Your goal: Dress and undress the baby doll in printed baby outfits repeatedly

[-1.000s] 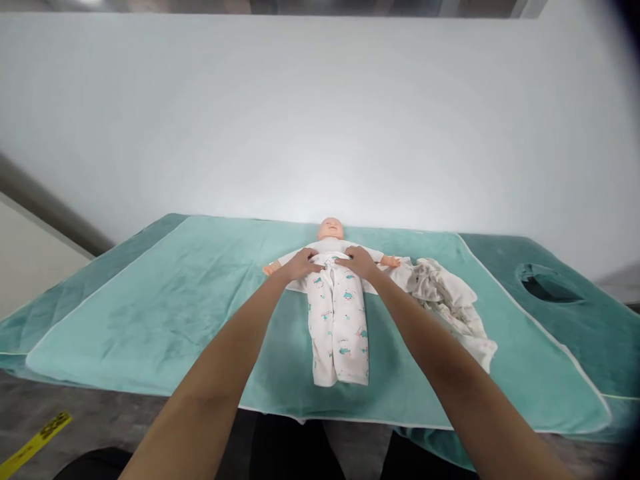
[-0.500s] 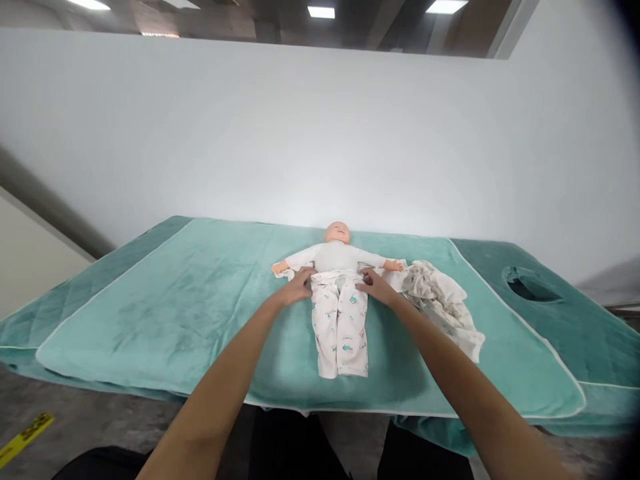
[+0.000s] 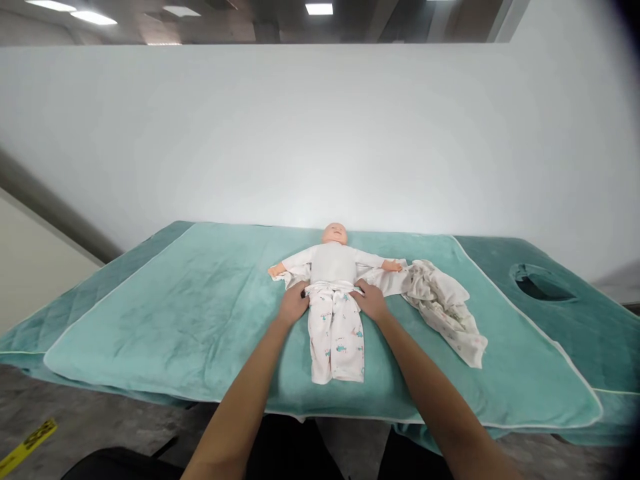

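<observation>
A baby doll point(image 3: 334, 261) in a white long-sleeved top lies on its back with its arms spread and its head toward the wall. White printed baby pants point(image 3: 336, 337) cover its legs; the feet do not show. My left hand point(image 3: 294, 303) is closed on the waistband at the doll's hip on the left. At the opposite hip, my right hand point(image 3: 371, 301) pinches the other side of the waistband. Both hands partly hide the fabric they hold. Some white printed cloth point(image 3: 383, 279) spreads out under the doll's arms.
A crumpled patterned cloth point(image 3: 440, 303) lies right of the doll. Beneath everything is a green sheet point(image 3: 150, 313) on a padded bed with a face hole point(image 3: 543, 285) at the right. Behind stands a white wall point(image 3: 320, 140). A yellow strip point(image 3: 30, 445) marks the floor.
Both hands have shifted slightly nearer, and their fingers have closed at the waistband. The waistband now sits a little lower, with more of the top showing. The camera view has tilted slightly.
</observation>
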The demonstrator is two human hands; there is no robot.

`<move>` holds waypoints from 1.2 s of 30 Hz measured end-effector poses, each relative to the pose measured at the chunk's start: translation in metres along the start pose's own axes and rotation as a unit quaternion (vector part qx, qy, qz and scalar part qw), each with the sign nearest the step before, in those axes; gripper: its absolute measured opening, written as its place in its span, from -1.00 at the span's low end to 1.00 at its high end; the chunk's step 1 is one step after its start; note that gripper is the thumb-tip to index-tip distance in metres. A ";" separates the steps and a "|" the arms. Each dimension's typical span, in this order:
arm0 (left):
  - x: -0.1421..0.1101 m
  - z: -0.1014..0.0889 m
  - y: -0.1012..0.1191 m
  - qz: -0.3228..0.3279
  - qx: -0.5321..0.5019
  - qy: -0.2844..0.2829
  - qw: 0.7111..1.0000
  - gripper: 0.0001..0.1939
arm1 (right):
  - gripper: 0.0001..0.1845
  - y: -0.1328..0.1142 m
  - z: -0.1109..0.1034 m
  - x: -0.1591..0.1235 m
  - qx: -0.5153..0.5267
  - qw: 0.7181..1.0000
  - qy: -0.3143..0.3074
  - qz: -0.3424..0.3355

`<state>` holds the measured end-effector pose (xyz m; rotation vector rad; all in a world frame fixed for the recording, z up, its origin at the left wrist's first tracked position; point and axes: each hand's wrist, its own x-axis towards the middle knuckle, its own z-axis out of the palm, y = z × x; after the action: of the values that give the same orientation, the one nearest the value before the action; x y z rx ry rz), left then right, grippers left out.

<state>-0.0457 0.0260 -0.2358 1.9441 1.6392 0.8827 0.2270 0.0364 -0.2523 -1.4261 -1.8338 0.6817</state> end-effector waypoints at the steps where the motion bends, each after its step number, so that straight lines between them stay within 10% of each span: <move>1: 0.000 0.000 0.000 -0.006 -0.004 0.003 1.000 -0.85 | -0.78 0.000 0.000 0.001 0.007 1.000 -0.005 -0.003; 14: -0.021 -0.033 0.018 0.024 -0.108 -0.212 0.971 -0.24 | -0.33 -0.018 -0.026 -0.017 0.047 0.988 -0.144 -0.010; 20: -0.043 -0.015 0.022 0.005 -0.076 -0.076 0.994 -0.87 | -0.73 -0.031 -0.004 -0.029 0.038 0.997 -0.061 0.018; 25: -0.062 -0.020 0.029 -0.027 -0.085 -0.080 0.993 -0.80 | -0.78 -0.025 -0.005 -0.041 0.066 0.994 -0.084 0.020; 32: -0.086 -0.047 0.031 0.022 -0.136 -0.269 0.953 0.27 | 0.18 -0.027 -0.024 -0.081 0.052 0.982 -0.178 -0.045; 36: -0.103 -0.040 0.039 0.029 -0.100 -0.262 0.959 0.41 | 0.43 -0.038 -0.015 -0.110 -0.020 0.983 -0.163 -0.085</move>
<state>-0.0572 -0.0849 -0.2000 1.8809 1.1438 0.4700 0.2322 -0.0800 -0.2375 -1.2183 -2.2038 0.8343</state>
